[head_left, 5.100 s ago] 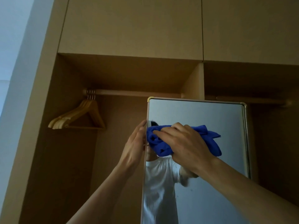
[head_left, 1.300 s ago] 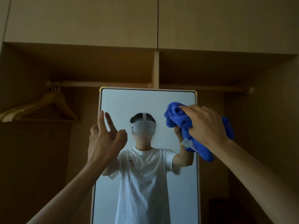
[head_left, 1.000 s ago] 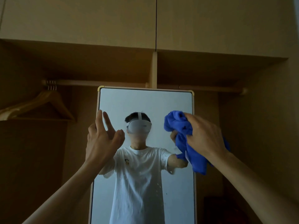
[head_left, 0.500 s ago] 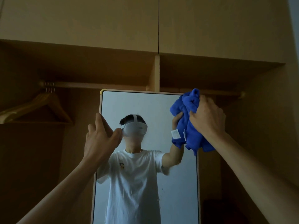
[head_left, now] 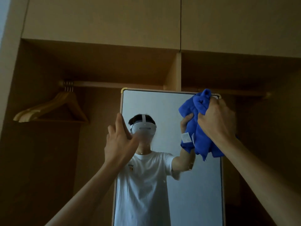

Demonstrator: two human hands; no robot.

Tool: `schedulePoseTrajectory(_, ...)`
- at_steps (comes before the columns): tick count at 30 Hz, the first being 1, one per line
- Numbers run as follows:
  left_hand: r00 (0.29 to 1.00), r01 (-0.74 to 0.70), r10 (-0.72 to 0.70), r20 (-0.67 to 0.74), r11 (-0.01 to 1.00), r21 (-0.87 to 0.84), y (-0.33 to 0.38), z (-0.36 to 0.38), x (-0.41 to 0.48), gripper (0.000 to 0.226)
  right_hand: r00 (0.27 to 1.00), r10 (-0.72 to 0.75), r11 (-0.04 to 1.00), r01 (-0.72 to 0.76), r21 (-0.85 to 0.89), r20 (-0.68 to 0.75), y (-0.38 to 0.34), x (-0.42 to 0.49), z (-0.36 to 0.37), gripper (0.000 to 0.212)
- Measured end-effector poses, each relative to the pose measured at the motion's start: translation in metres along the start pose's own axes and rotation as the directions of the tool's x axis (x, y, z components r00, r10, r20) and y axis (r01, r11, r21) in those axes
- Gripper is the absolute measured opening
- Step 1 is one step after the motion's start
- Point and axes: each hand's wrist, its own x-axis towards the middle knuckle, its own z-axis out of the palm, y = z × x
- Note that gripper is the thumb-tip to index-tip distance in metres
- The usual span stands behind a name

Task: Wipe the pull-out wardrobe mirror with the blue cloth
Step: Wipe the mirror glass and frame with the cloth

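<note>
One mirror [head_left: 164,106] stands upright in front of the wardrobe [head_left: 101,22], its top just below the divider [head_left: 173,72] between the two open bays. There is one blue cloth [head_left: 202,136], bunched up and pressed to the glass at the mirror's top right corner.

Two hands are raised. The right hand [head_left: 217,122] has its fingers curled tightly round the cloth. The left hand [head_left: 119,141] is at the mirror's left edge, fingers pointing up along the frame and thumb out over the glass. Whether it clasps the frame or only rests there, I cannot tell.

Above the bays are two closed doors. The left bay holds one rail [head_left: 114,84] with a bunch of wooden hangers [head_left: 47,105] at its left end; three or four hooks show. The right bay is too dark to read.

The glass reflects one person in a white T-shirt and a white headset.
</note>
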Motion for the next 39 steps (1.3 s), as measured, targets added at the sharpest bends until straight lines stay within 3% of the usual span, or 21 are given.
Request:
schedulePoseTrajectory(11, 0.993, 0.027, -0.008, 0.114, 0.986, -0.163, -0.006, -0.023, 0.005, 0.063, 0.989, -0.147, 0.977, 0.141, 0.157, 0.026, -0.094, -0.015, 0.011, 0.034)
schedulePoseTrajectory(17, 0.975, 0.142, -0.055, 0.215, 0.900, -0.412, -0.012, -0.034, 0.007, 0.067, 0.965, -0.248, 0.951, 0.226, 0.209, 0.087, -0.144, -0.019, 0.015, 0.041)
schedulePoseTrajectory(22, 0.969, 0.168, -0.053, 0.241, 0.856, -0.489, -0.016, -0.038, 0.006, 0.062, 0.941, -0.317, 0.927, 0.282, 0.248, 0.117, -0.170, -0.022, 0.016, 0.036)
schedulePoseTrajectory(28, 0.950, 0.217, -0.047, 0.310, 0.811, -0.544, -0.034, -0.039, 0.011, 0.040, 0.830, -0.502, 0.848, 0.417, 0.326, 0.245, -0.177, -0.029, 0.014, 0.027)
schedulePoseTrajectory(30, 0.941, 0.229, -0.030, 0.336, 0.788, -0.572, -0.038, -0.039, 0.008, 0.043, 0.781, -0.563, 0.818, 0.477, 0.321, 0.272, -0.166, -0.035, 0.009, 0.029)
schedulePoseTrajectory(34, 0.943, 0.223, -0.016, 0.332, 0.770, -0.597, -0.042, -0.038, 0.001, 0.052, 0.718, -0.668, 0.743, 0.634, 0.212, 0.196, -0.153, -0.043, 0.001, 0.038)
schedulePoseTrajectory(39, 0.931, 0.221, 0.007, 0.364, 0.784, -0.580, -0.049, -0.039, -0.007, 0.056, 0.685, -0.707, 0.707, 0.689, 0.160, 0.175, -0.150, -0.049, 0.008, 0.038)
